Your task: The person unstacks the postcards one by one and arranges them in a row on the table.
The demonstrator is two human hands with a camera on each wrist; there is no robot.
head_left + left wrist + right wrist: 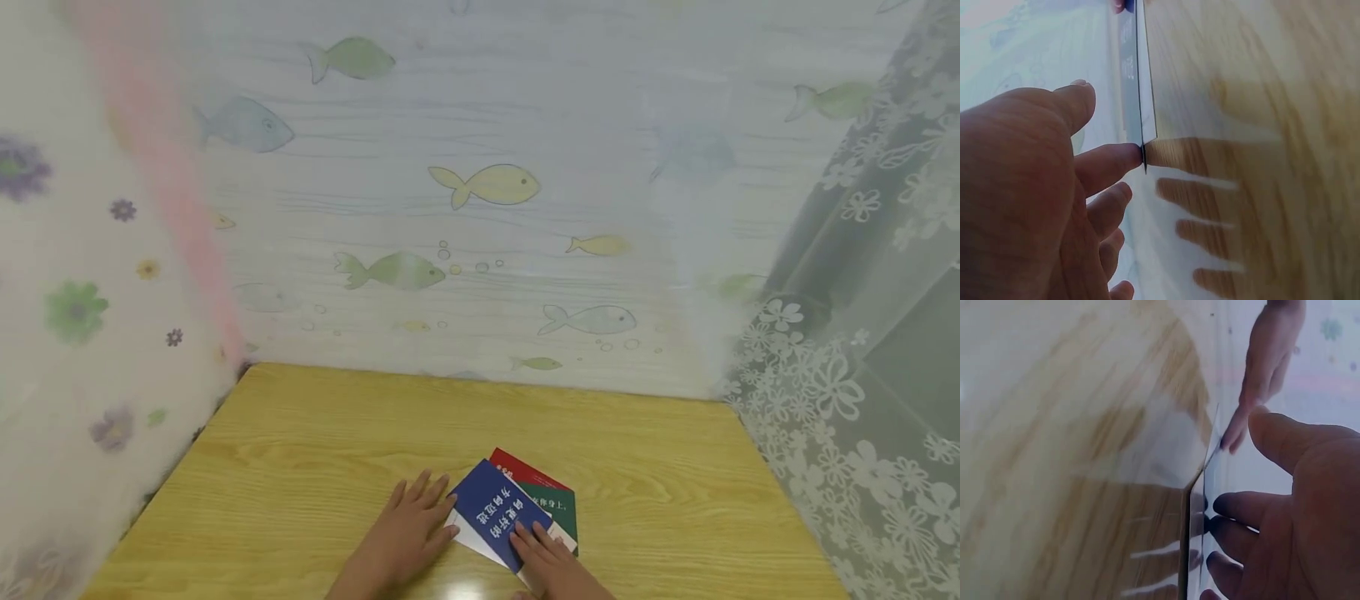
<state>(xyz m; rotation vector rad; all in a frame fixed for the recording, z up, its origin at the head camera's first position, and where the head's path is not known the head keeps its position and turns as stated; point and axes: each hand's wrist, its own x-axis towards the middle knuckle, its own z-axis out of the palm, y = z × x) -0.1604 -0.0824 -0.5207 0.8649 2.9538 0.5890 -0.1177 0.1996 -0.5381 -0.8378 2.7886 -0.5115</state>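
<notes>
A thin blue card [491,510] with white characters lies on top of a small overlapping pile. From under it, a red-and-green card [551,498] sticks out at the upper right and a white card [474,537] at the lower left. My left hand [408,525] is spread low over the table, its index fingertip at the blue card's left corner, as the left wrist view also shows. The fingers of my right hand [546,562] rest extended on the blue card's lower right part. In the right wrist view, these fingers [1235,534] meet the cards' surface.
The cards lie near the front of a wood-grain table [337,433]. Behind it rises a wall covering [480,317] with printed fish; a flowered covering [90,333] runs along the left and a lace curtain [862,433] along the right.
</notes>
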